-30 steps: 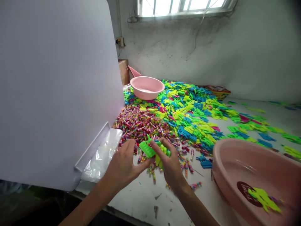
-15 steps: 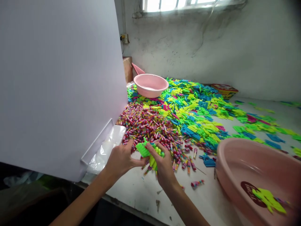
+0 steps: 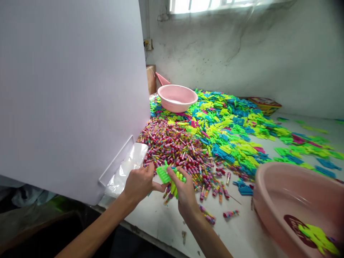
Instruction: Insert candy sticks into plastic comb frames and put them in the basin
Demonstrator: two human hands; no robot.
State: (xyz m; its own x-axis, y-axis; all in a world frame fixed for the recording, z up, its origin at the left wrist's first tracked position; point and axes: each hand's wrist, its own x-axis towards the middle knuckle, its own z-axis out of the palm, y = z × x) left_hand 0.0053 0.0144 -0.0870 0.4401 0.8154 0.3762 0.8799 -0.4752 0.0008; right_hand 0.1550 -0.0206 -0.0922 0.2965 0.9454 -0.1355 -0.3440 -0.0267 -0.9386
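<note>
My right hand [image 3: 186, 195] is closed around several small plastic pieces. A flat green toy piece [image 3: 163, 174] sticks out past its fingers towards the left, and yellow-green pieces [image 3: 174, 186] bunch under the thumb and fingers. Close by on the left, my left hand [image 3: 139, 182] has its fingers curled and its thumb reaching to the bunch. A bit of teal shows below that hand; whatever its fingers hold is hidden. Just beyond both hands lies a heap of small candy-filled tubes [image 3: 174, 143] with pink and red wrapping.
Clear plastic bags [image 3: 127, 168] lie beside a tall white panel [image 3: 72, 89] on the left. Green, yellow and blue plastic pieces [image 3: 228, 125] spread behind the tubes. One pink basin [image 3: 177, 94] sits on the pile; a larger pink basin [image 3: 264, 200] stands at right, with yellow-green pieces inside.
The view has shifted slightly, so the surroundings appear further right. The hands keep nearly the same pose around the bunch. More loose tubes show beside my right wrist.
</note>
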